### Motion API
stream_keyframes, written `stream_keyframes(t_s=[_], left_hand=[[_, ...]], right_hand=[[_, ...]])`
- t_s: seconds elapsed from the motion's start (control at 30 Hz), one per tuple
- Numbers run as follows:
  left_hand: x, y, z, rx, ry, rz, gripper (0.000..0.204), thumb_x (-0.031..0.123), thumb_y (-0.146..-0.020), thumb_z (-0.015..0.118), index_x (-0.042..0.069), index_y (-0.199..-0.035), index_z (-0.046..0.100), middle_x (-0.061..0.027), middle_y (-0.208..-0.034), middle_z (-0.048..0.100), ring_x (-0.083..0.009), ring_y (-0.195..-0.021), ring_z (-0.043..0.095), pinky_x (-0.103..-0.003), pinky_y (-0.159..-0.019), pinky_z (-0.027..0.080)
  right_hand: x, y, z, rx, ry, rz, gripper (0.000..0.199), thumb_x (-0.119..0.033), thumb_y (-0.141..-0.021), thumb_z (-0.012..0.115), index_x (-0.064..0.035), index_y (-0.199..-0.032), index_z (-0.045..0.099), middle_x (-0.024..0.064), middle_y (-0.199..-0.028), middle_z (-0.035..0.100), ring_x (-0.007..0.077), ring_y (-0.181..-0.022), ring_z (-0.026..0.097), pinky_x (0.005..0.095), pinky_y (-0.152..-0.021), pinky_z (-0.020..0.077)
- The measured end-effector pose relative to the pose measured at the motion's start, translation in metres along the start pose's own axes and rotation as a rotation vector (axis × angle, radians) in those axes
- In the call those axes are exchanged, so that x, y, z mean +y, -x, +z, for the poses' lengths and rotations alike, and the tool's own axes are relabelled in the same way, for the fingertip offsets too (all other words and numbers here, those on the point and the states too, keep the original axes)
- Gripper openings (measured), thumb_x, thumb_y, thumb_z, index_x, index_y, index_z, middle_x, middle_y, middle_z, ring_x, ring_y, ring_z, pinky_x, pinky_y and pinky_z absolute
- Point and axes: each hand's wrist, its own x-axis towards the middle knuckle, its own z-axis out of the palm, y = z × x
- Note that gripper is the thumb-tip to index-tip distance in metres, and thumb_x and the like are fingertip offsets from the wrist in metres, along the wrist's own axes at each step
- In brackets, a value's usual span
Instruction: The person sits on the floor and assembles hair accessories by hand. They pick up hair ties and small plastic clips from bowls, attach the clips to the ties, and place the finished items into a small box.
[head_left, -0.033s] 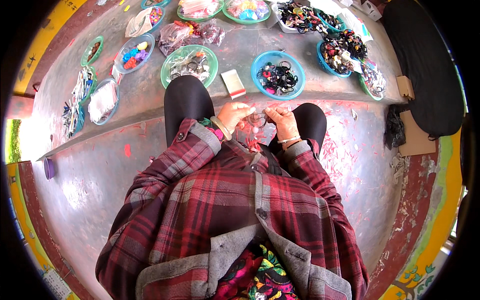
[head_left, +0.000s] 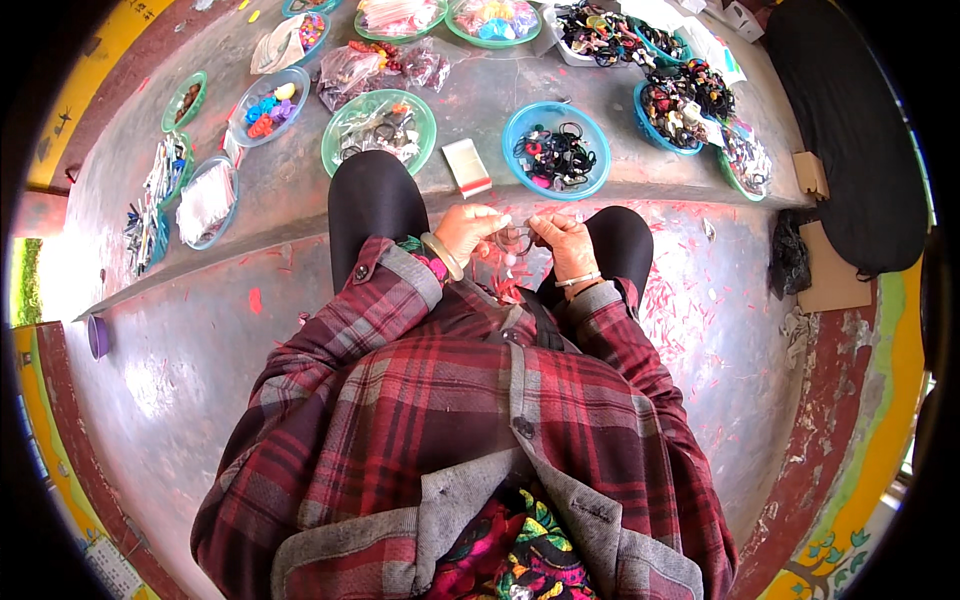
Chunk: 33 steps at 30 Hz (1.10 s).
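Between my knees, both hands pinch a thin dark hair tie (head_left: 513,241) that forms a loop. A small pale pink bead hangs at its lower side. My left hand (head_left: 468,234), with a bangle at the wrist, closes thumb and finger on the loop's left side. The right hand (head_left: 564,244) grips the opposite side between fingertips; a pale band circles that wrist. Just beyond my hands lie a small open white box with a red edge (head_left: 466,166) and a blue basin of black hair ties (head_left: 556,150). The finer detail at my fingertips is too small to tell.
A green basin (head_left: 424,150) with bagged pieces stands past my left knee. More basins of hair ties (head_left: 672,128), colourful pieces (head_left: 272,108) and white strips (head_left: 207,203) spread along the raised concrete ledge (head_left: 470,82). Red scraps (head_left: 690,290) litter the floor. Cardboard (head_left: 835,270) lies at right.
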Motion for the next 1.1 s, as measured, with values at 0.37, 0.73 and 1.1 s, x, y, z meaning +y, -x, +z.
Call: stream_keyframes(t_s=[0.37, 0.73, 1.1], left_hand=[[-0.007, -0.007, -0.003, 0.119, -0.003, 0.039, 0.021, 0.017, -0.078, 0.062, -0.002, -0.087, 0.06, -0.005, -0.073, 0.059, -0.009, -0.048, 0.051, -0.019, -0.038, 0.039], [0.025, 0.002, -0.009, 0.176, 0.212, 0.191, 0.019, 0.014, -0.081, 0.057, -0.002, -0.091, 0.057, -0.0085, -0.083, 0.061, -0.0141, -0.07, 0.06, -0.023, -0.055, 0.05], [0.124, 0.029, -0.137, 0.465, 0.468, 0.775, 0.013, 0.007, -0.082, 0.053, -0.005, -0.087, 0.054, -0.0133, -0.082, 0.058, -0.0221, -0.076, 0.059, -0.03, -0.07, 0.051]], right_hand=[[-0.004, 0.001, 0.001, 0.049, 0.088, -0.039, 0.013, -0.01, -0.076, 0.062, -0.0021, -0.066, 0.06, 0.001, -0.062, 0.056, 0.0087, -0.059, 0.048, 0.0227, -0.06, 0.0366], [0.0, -0.007, -0.009, 0.096, -0.126, -0.043, 0.03, -0.027, -0.086, 0.05, 0.001, -0.089, 0.061, 0.0058, -0.068, 0.059, 0.0113, -0.06, 0.053, 0.0221, -0.054, 0.0402], [0.007, -0.015, -0.008, 0.142, -0.052, 0.083, 0.03, -0.029, -0.086, 0.05, -0.0007, -0.081, 0.061, 0.0041, -0.064, 0.057, 0.0105, -0.056, 0.052, 0.0212, -0.051, 0.0379]])
